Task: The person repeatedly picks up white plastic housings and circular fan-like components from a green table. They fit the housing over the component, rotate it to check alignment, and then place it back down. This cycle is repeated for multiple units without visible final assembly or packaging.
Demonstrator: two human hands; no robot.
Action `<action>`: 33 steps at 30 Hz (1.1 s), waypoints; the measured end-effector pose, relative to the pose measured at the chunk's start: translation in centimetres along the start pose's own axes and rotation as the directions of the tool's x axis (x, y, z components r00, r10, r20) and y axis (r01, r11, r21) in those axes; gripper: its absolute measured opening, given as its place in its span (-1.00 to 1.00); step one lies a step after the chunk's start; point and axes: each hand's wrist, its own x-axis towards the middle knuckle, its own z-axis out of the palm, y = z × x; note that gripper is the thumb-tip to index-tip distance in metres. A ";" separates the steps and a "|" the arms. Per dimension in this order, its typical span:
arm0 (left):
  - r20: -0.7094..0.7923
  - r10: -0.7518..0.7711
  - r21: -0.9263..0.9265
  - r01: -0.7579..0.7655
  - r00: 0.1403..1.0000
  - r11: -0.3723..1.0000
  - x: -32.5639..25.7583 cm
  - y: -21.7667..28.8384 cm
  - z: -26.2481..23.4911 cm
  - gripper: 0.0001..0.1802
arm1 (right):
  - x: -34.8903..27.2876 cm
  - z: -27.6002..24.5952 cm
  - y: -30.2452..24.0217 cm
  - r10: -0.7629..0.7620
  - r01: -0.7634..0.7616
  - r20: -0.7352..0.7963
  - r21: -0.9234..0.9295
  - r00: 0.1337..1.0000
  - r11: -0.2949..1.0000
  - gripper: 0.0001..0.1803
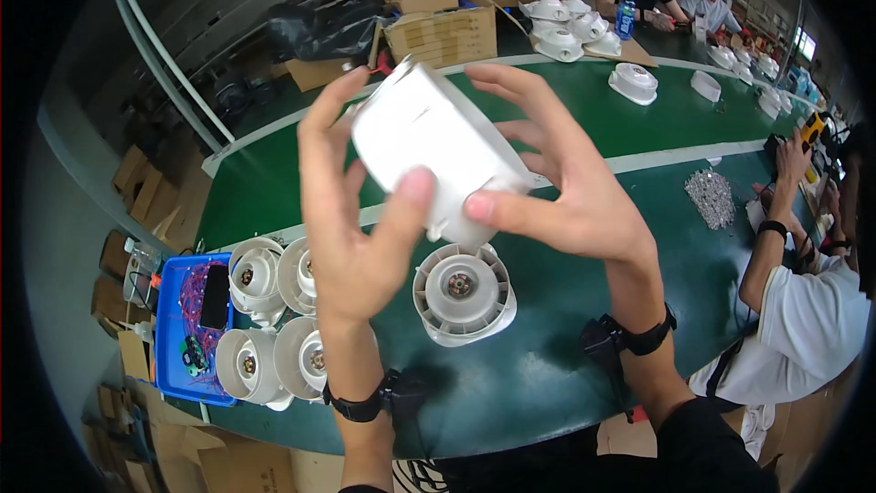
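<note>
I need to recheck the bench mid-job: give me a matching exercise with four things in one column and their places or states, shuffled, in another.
Things
1. White casing
2. Lone round unit
3. Blue tray
4. Pile of small parts

Places or states
A. Holding reddish wires
B. Heaped to the right of the right hand
C. Held up by the left hand and right hand
D. Finned face up on the green table

Pairs: 1-C, 2-D, 3-A, 4-B
</note>
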 end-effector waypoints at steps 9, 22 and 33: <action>0.148 -0.337 0.708 0.138 0.930 0.692 -1.2 1.0 -1.7 -0.36 | 2.3 -1.3 9.5 0.009 -0.003 0.013 -0.404 1.000 0.915 -0.61; 0.449 -0.515 0.633 0.147 0.730 0.760 -1.9 0.9 -4.7 -0.38 | 0.0 -5.1 25.1 0.381 -0.403 -0.213 -0.067 0.899 0.913 -0.50; 0.440 -0.532 0.619 0.185 0.723 0.763 -1.8 0.9 -4.0 -0.49 | 0.5 1.3 18.1 0.603 -0.467 0.631 -0.396 0.487 0.791 -0.59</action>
